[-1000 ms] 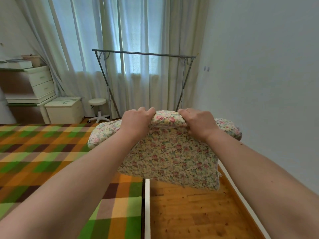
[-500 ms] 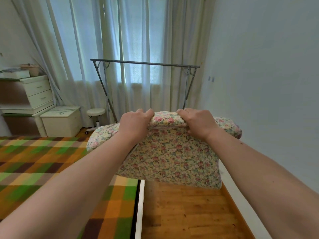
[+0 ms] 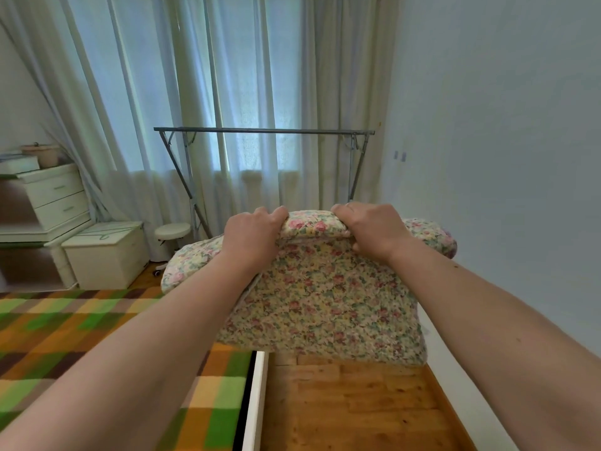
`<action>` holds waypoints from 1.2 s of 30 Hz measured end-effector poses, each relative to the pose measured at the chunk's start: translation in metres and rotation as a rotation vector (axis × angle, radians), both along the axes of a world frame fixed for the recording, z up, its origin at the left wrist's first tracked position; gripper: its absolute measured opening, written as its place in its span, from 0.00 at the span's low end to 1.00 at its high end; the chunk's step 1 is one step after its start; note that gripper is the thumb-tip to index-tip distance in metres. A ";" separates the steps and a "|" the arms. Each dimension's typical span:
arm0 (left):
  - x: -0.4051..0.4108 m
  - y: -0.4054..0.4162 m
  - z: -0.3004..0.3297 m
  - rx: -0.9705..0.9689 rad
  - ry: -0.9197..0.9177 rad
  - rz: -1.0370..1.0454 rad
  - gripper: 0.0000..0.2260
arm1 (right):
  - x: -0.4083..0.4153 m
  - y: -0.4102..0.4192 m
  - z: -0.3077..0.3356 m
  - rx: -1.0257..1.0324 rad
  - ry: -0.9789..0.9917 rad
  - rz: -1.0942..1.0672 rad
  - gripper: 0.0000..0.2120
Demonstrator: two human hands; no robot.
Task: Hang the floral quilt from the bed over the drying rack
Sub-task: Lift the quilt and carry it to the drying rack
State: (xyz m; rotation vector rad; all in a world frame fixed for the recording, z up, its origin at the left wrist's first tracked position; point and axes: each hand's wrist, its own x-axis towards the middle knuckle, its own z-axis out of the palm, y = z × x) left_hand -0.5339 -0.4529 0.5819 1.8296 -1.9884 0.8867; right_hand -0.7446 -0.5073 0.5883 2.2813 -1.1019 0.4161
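Carrying the folded floral quilt (image 3: 320,307) toward the drying rack (image 3: 263,130).

Held in the air past the bed (image 3: 97,336) corner, above the floor, well short of the rack. Left hand (image 3: 252,240) and right hand (image 3: 370,229) both clenched on the top fold. Probably soft, bulky, floppy; best gripped wide along that fold when draping.

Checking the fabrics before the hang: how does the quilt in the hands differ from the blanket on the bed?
The quilt has a small floral print; the blanket has big green, orange and brown checks. The quilt is folded and held up by both hands; the blanket lies spread flat on the bed. Both are multicoloured.
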 end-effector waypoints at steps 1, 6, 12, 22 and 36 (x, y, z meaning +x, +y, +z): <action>-0.006 -0.013 0.000 0.002 0.000 0.005 0.14 | -0.006 -0.014 0.000 0.004 0.000 0.000 0.27; -0.037 -0.071 0.009 0.014 0.002 0.025 0.15 | -0.035 -0.073 0.011 0.018 0.014 0.011 0.26; -0.061 -0.146 0.017 -0.011 0.027 0.039 0.16 | -0.059 -0.151 0.028 -0.033 0.044 0.035 0.23; -0.045 -0.279 0.005 -0.030 0.014 0.034 0.17 | -0.045 -0.285 0.013 -0.035 0.032 0.026 0.28; 0.035 -0.508 0.028 -0.040 -0.008 0.016 0.13 | 0.034 -0.512 0.030 -0.061 -0.001 0.014 0.25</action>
